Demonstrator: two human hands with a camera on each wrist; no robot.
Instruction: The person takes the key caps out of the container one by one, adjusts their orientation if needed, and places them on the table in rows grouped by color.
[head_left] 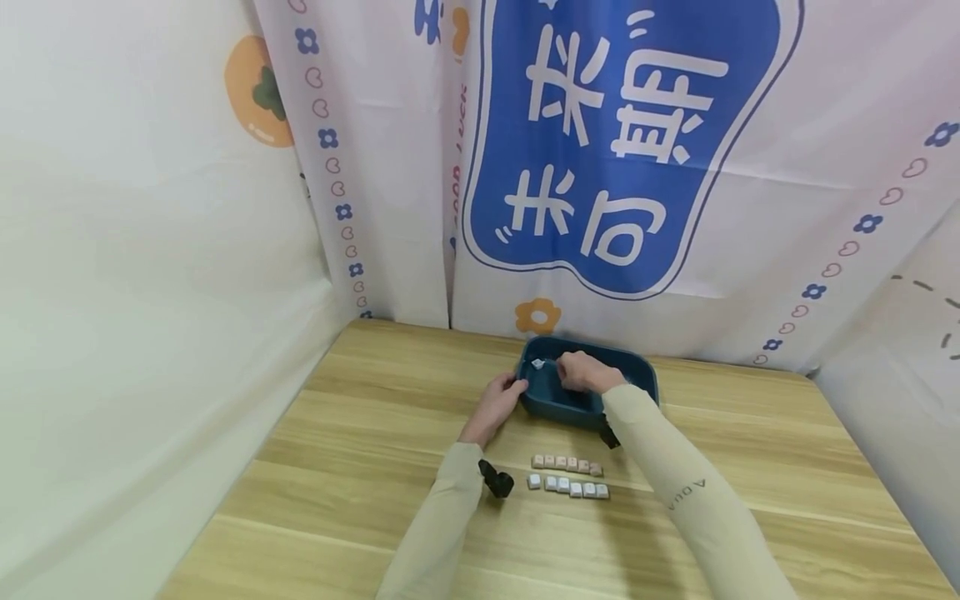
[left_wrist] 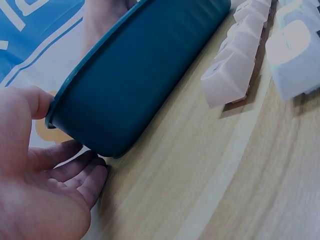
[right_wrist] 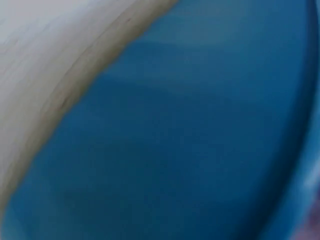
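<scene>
A dark teal rectangular tub point(head_left: 558, 411) sits at the back of the table. At its left end my left hand point(head_left: 498, 402) holds it, thumb at the rim point(left_wrist: 50, 112) and fingers bent against the lower wall. My right hand point(head_left: 587, 372) reaches down inside the tub with bent fingers; its fingertips are hidden, so I cannot tell whether they pinch anything. Left of that hand, a small white keycap point(head_left: 537, 364) lies in the tub. The tub's blurred outer wall point(right_wrist: 165, 130) fills most of the right wrist view.
In front of the tub stand two rows of keycaps, a pinkish row point(head_left: 561, 462) and a white row point(head_left: 564, 485) nearer me. The wooden table point(head_left: 360, 467) ends at a printed curtain point(head_left: 405, 275) behind the tub. Black wrist straps show on both sleeves.
</scene>
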